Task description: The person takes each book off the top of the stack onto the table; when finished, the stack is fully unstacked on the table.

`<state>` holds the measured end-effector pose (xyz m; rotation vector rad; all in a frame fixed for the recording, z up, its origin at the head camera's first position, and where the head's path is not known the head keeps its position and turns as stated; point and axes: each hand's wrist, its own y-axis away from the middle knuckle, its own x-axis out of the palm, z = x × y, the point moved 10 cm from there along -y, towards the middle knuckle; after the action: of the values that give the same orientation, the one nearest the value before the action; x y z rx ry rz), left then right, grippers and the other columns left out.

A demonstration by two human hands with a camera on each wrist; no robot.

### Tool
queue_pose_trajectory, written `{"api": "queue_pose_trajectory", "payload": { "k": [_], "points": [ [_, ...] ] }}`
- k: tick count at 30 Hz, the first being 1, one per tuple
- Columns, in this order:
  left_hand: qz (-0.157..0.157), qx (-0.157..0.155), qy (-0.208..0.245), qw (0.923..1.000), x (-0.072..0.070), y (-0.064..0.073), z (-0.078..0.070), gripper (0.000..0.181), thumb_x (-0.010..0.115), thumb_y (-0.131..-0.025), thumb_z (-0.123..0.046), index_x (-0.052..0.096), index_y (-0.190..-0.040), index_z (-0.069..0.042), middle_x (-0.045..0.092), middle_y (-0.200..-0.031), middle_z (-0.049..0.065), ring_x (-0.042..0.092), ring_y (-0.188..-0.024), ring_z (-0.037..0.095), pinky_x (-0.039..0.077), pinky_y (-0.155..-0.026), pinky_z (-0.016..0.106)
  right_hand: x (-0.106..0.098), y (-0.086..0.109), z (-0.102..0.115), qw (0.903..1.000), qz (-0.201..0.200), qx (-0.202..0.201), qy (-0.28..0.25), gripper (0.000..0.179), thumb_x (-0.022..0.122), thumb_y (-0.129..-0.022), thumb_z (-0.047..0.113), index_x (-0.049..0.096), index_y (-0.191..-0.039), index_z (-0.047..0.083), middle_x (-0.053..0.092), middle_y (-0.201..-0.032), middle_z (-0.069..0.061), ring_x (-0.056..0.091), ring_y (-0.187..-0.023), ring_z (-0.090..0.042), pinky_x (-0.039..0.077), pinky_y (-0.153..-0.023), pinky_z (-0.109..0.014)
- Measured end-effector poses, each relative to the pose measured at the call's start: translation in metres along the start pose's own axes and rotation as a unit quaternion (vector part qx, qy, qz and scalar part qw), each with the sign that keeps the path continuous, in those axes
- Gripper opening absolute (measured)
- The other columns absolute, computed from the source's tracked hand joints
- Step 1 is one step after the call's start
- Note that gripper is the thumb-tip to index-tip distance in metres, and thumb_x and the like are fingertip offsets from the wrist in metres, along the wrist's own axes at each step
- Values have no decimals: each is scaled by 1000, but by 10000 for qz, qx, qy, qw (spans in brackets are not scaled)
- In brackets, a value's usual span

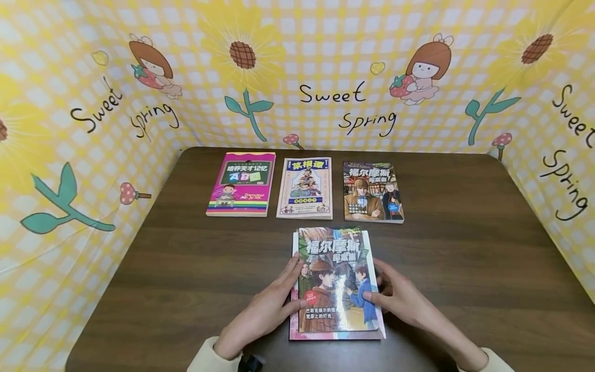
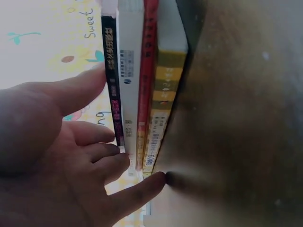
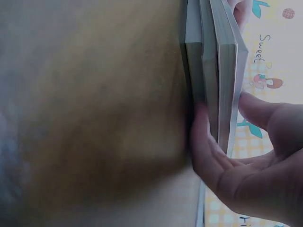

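Observation:
A stack of books (image 1: pixel 339 289) lies near the front of the dark wooden table, topped by a glossy comic-style cover with Chinese lettering. Black, white, red and yellow spines (image 2: pixel 130 85) show along its left side. My left hand (image 1: pixel 262 310) lies along that side, thumb at the top cover's edge and fingers extended against the spines, the little finger down by the table. On the page-edge side, my right hand (image 1: pixel 402 297) grips the stack, thumb on the top cover. Its fingers (image 3: pixel 213 163) curl round the lower books' edges.
Behind the stack, a row holds a pink ABC book (image 1: pixel 241 199), a pale book (image 1: pixel 304 199) with a blue title band, and a detective-style book (image 1: pixel 372 199). A yellow checked cloth (image 1: pixel 334 31) with flowers and lettering encloses the table (image 1: pixel 186 279) at the back and sides.

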<state>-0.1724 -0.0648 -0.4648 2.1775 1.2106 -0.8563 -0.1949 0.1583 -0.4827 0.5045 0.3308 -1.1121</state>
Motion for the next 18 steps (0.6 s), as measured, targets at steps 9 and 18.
{"api": "queue_pose_trajectory", "payload": {
  "k": [9, 18],
  "points": [
    [245, -266, -197, 9992, 2, 4, 9, 76, 61, -95, -34, 18, -155, -13, 3, -162, 2, 27, -142, 28, 42, -98, 58, 2, 2, -15, 9826, 814, 324, -1639, 77, 66, -93, 19, 21, -146, -12, 59, -115, -31, 68, -86, -26, 58, -68, -39],
    [220, -273, -395, 9986, 0, 4, 9, 72, 62, -94, -31, 26, -153, -9, 3, -162, 1, 24, -143, 26, 43, -94, 62, -37, 12, -44, 9775, 729, 958, -1731, 73, 67, -92, 18, 27, -141, -19, 62, -119, -26, 70, -81, -27, 58, -65, -42]
  ]
}}
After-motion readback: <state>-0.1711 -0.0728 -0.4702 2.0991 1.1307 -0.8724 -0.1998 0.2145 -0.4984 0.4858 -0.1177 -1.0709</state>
